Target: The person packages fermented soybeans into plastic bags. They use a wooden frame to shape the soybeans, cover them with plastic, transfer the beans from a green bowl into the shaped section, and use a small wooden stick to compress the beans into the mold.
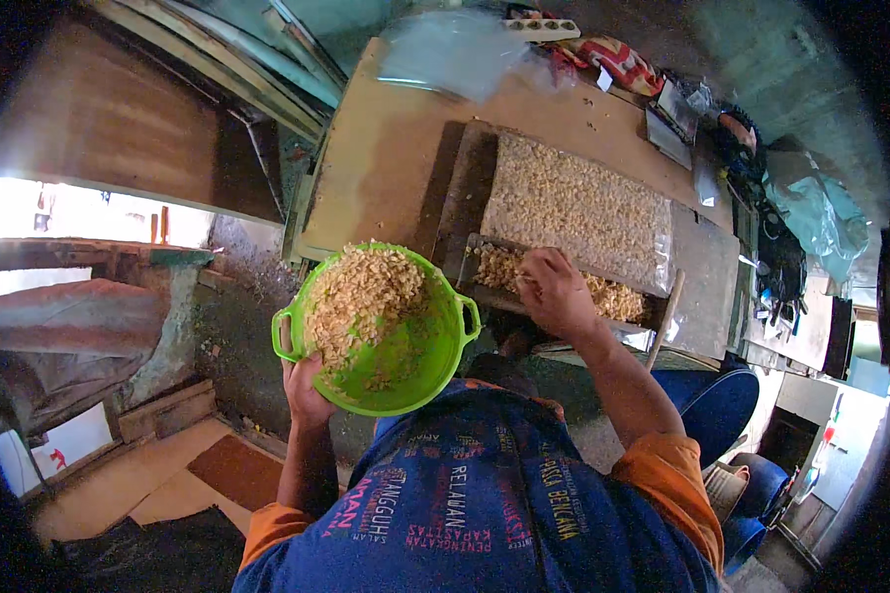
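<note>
My left hand (308,387) grips the rim of a green plastic basin (415,378) with two loop handles, tilted in front of my body. Pale split beans (371,296), which look like soybeans, are heaped at its far left side. My right hand (556,290), fingers curled down, is over loose beans (615,299) in a narrow strip at the near edge of a wooden tray (482,241). Its fingertips are partly hidden, so whether they pinch any beans is unclear. Just beyond lies a flat slab of beans in clear plastic film (575,204).
A wooden stick (665,320) leans at the tray's right end. On the wooden table (371,148) lie clear plastic sheets (452,55), with a power strip (541,30) behind. Blue plastic drums (719,404) stand at lower right. Black bags (779,252) hang at the right.
</note>
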Demonstrator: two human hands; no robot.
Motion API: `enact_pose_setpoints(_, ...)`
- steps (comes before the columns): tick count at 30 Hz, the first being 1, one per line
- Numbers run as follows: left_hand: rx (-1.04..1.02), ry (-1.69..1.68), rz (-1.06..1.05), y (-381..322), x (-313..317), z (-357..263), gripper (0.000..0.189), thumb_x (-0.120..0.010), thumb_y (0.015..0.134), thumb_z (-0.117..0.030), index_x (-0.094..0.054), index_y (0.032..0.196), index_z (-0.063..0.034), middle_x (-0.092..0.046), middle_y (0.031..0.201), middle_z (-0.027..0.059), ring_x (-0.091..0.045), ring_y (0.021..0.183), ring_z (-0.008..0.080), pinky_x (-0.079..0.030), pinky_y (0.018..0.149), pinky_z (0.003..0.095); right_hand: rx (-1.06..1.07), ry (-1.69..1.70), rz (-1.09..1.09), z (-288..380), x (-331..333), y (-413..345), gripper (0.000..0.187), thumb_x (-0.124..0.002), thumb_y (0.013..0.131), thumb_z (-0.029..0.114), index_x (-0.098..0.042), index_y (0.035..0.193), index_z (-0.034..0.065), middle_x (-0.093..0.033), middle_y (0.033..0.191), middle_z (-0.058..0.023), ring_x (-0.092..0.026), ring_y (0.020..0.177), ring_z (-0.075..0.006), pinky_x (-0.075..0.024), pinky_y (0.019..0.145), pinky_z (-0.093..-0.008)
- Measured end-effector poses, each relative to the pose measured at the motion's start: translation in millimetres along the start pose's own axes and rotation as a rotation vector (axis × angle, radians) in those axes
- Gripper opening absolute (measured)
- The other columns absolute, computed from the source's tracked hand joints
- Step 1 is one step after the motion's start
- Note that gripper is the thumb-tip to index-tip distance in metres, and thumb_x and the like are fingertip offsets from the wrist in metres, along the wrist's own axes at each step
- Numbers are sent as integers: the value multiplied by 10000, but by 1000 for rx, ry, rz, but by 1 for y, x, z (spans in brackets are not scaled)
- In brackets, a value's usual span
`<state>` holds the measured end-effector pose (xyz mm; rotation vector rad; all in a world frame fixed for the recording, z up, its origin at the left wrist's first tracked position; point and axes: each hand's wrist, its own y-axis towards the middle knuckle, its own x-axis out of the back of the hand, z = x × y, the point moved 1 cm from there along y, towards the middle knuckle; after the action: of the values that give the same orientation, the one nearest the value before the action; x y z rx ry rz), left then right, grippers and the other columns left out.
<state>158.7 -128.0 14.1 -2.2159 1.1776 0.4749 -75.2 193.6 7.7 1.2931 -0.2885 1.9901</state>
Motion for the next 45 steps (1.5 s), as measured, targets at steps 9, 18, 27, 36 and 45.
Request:
enact_pose_setpoints(9, -16, 58, -18, 2, -9, -2, 664, -493, 919, -115, -225, 1521, -30, -409, 1472, 198, -509, 1298, 334, -481, 1036, 482, 84, -11, -20, 4, -1, 5, 288, -701, 820, 169, -624, 1086, 90, -604, 1178, -135, -565, 1126, -357, -489, 969, -464)
enact_pose_setpoints(18, -22, -59, 58, -1, 2, 3, 555, -490, 963, -101, -300, 1469, 26, -431, 1431, 222, -534, 1251, 310, -494, 1009, 432, -173, 18, 15, -15, 21, -23, 284, -702, 818, 169, -635, 1079, 80, -602, 1198, -139, -564, 1127, -361, -477, 984, -466)
enact_pose_setpoints(27, -26, 19, -13, 1, -14, -1, 681, -509, 881, -161, -256, 1497, -18, -443, 1429, 206, -536, 1245, 330, -477, 1031, 463, 26, -67, 15, -26, 21, -32, 271, -690, 841, 168, -640, 1092, 79, -614, 1147, -126, -590, 1078, -357, -497, 951, -470)
enact_pose_setpoints(36, -76, 190, -23, 0, 13, 7, 652, -491, 895, -171, -279, 1493, -20, -459, 1393, 186, -533, 1235, 314, -478, 1015, 458, -56, -31, -15, -18, 35, -34, 279, -710, 835, 148, -650, 1096, 71, -624, 1143, -126, -590, 1111, -353, -497, 955, -451)
enact_pose_setpoints(45, -55, 25, -22, -9, -25, -4, 633, -497, 889, -156, -301, 1476, -26, -491, 1362, 184, -542, 1223, 319, -492, 990, 444, -250, -5, 26, -44, 50, -70, 333, -734, 830, 214, -651, 1124, 83, -626, 1178, -125, -574, 1151, -347, -487, 981, -455)
